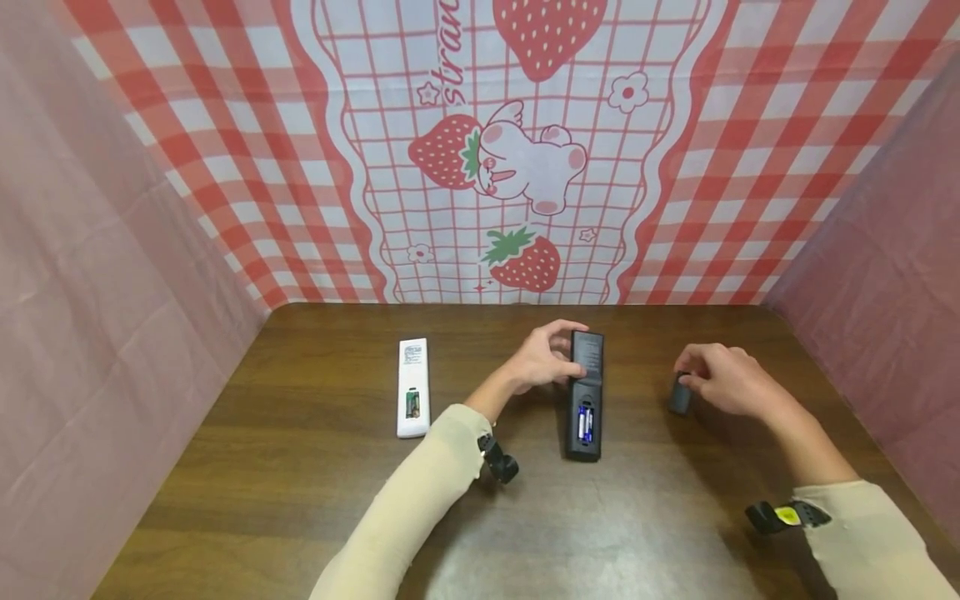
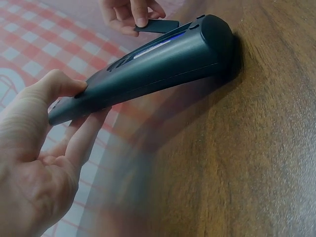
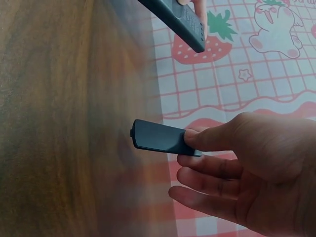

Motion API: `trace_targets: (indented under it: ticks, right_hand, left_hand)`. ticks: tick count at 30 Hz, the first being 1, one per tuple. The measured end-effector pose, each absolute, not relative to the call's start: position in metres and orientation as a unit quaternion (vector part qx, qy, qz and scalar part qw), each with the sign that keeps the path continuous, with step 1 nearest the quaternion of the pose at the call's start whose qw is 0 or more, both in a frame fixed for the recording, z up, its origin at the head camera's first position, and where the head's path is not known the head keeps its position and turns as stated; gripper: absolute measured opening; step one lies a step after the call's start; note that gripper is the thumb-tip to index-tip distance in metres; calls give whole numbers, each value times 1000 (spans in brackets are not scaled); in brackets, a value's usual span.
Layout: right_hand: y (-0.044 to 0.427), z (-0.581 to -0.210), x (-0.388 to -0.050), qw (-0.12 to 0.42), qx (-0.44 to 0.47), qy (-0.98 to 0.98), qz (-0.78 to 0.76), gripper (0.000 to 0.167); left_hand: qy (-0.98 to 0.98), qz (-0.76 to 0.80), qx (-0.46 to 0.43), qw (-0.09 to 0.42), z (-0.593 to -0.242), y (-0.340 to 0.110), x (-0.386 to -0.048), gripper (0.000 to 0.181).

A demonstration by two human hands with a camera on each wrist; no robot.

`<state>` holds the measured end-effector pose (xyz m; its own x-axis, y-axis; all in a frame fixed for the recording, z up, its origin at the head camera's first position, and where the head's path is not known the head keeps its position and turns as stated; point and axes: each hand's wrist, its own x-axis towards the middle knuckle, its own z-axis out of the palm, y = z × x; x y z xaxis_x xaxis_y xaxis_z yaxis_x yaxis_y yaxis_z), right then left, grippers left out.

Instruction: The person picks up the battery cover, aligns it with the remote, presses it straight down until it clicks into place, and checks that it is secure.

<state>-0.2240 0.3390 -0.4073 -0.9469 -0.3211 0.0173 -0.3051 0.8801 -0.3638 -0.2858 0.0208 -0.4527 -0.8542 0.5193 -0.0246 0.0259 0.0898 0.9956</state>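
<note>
My left hand (image 1: 542, 358) grips the upper part of a black remote control (image 1: 591, 358), thumb on its back and fingers beneath. Its back faces up, and two blue-and-white batteries (image 1: 585, 422) lie in the uncovered compartment. In the left wrist view the remote (image 2: 163, 69) slants, with its thick end down at the table and its held end raised. My right hand (image 1: 726, 379), to the right and apart from the remote, pinches a dark battery cover (image 3: 160, 137) between thumb and fingers. A small tab shows on the cover's far edge in the right wrist view.
A white remote control (image 1: 413, 362) lies back up on the brown wooden table (image 1: 300, 467), left of my left hand. In its uncovered compartment sits a green battery (image 1: 412, 403). A strawberry-print cloth (image 1: 517, 167) hangs behind, and pinkish curtains (image 1: 112, 275) flank the table.
</note>
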Motion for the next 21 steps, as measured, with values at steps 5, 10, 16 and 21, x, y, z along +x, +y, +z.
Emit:
trace_targets:
  ticks: [5, 10, 16, 21]
  right_hand:
    - [338, -404, -224, 25, -160, 969, -185, 7]
    - [338, -401, -225, 28, -156, 969, -191, 9]
    - [339, -395, -225, 19, -150, 969, -195, 11]
    - [338, -393, -225, 6, -155, 969, -193, 11]
  left_hand:
    - [717, 648, 187, 180, -452, 19, -287, 76]
    - [714, 652, 187, 176, -450, 17, -288, 78]
    - [714, 652, 186, 171, -447, 14, -290, 80]
    - [717, 652, 184, 165, -444, 10, -291, 80]
